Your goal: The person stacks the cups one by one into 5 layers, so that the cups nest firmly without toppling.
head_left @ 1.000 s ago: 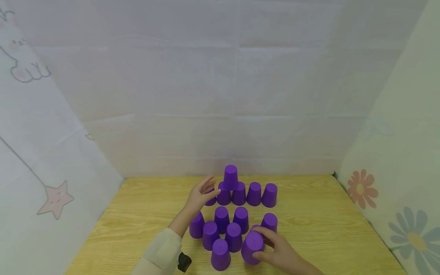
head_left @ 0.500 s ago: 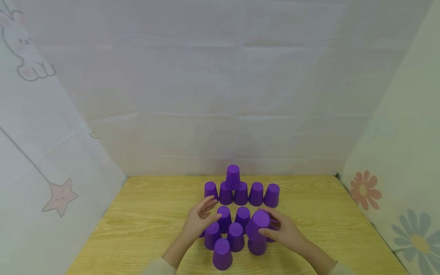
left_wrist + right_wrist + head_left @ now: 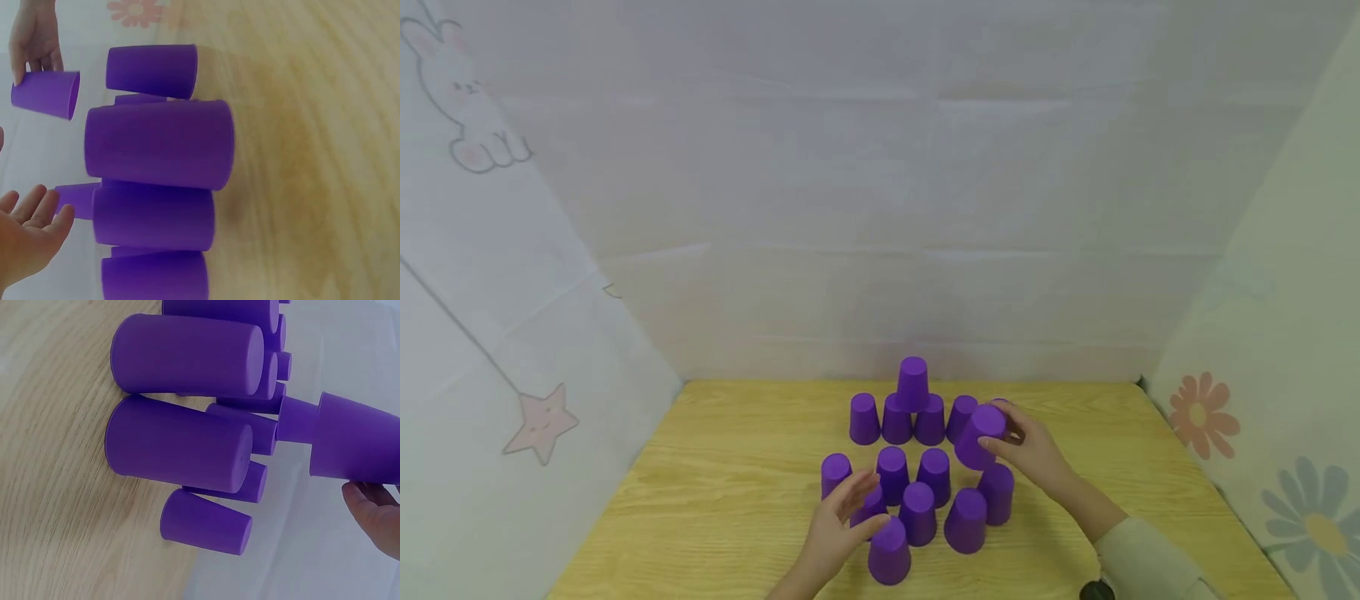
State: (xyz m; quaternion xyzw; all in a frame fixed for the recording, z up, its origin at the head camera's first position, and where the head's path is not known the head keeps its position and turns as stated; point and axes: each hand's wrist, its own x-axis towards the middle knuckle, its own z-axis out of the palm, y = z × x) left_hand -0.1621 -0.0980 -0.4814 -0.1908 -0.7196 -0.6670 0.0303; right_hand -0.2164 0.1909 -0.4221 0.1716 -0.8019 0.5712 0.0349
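My right hand (image 3: 1037, 458) grips an upside-down purple cup (image 3: 976, 446) between thumb and fingers. In the left wrist view that held cup (image 3: 45, 95) hangs raised and slightly tilted. In the head view it overlaps the right end of the back row, where one cup (image 3: 913, 385) sits on top of two others. My left hand (image 3: 835, 533) hovers beside the front purple cup (image 3: 889, 554) with its fingers relaxed, holding nothing. It partly hides a cup (image 3: 871, 505) behind it. Several more upside-down cups stand around the middle, including one at the right (image 3: 966, 523).
The wooden table (image 3: 722, 492) ends at a pale cloth backdrop (image 3: 805, 275). Side cloths carry a printed star (image 3: 542, 423) and flowers (image 3: 1204, 415). A small dark object (image 3: 1097, 590) shows by the right sleeve (image 3: 1150, 562).
My right hand has lifted the cup from the front right and carried it toward the back row. My left hand has come back from the back row toward the front cups.
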